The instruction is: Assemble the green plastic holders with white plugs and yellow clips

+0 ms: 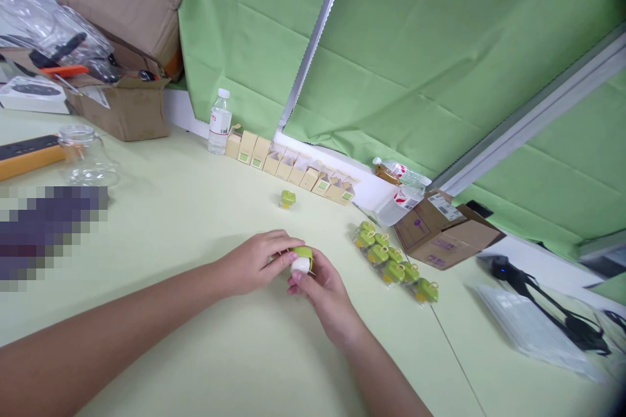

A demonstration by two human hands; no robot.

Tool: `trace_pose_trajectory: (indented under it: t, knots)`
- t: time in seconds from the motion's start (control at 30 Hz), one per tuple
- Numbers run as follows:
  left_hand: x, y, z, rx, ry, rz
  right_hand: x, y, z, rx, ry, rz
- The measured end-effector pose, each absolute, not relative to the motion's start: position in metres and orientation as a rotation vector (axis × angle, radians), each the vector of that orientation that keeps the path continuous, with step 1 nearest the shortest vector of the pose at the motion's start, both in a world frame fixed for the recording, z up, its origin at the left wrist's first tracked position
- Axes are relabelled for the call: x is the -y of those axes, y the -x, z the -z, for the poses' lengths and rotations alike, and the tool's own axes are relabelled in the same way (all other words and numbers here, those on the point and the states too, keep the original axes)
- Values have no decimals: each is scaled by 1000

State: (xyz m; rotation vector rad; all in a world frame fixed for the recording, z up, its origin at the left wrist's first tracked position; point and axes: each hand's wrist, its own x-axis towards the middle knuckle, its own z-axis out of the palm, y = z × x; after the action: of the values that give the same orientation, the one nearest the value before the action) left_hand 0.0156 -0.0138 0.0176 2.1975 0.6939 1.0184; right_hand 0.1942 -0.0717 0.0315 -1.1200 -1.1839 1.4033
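Note:
Both my hands meet over the middle of the table around a small container with a green lid and a white lower part [301, 262]. My left hand [259, 260] grips it from the left, fingers over the green lid. From the right, my right hand [325, 290] holds it with the thumb against the white part. Just beyond stands a small clear container with a green lid [288, 198]. To the right, several similar green-lidded containers [386, 257] with yellow inside are grouped together. What is inside the held one is hidden.
A row of small cardboard boxes [293, 166] runs along the back, beside an upright water bottle [220, 122]. More bottles [402, 202] lean near a carton [435, 231] at right. Far left are a glass jar [90, 156] and an open cardboard box [132, 107]. A black headset [542, 303] lies far right.

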Motion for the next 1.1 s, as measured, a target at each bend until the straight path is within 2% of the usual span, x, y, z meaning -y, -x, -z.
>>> trace_pose_trajectory:
  t: [0.27, 0.63, 1.1]
  knots:
    - [19, -13, -22, -533, -2214, -953, 68, -200, -24, 1103, 1160, -1416]
    - [23, -20, -17, -642, -2348, -985, 70, -194, -28, 988, 1071, -1525]
    - [23, -17, -13, -727, -2548, -810, 69, -194, -27, 1173, 1257, -1352]
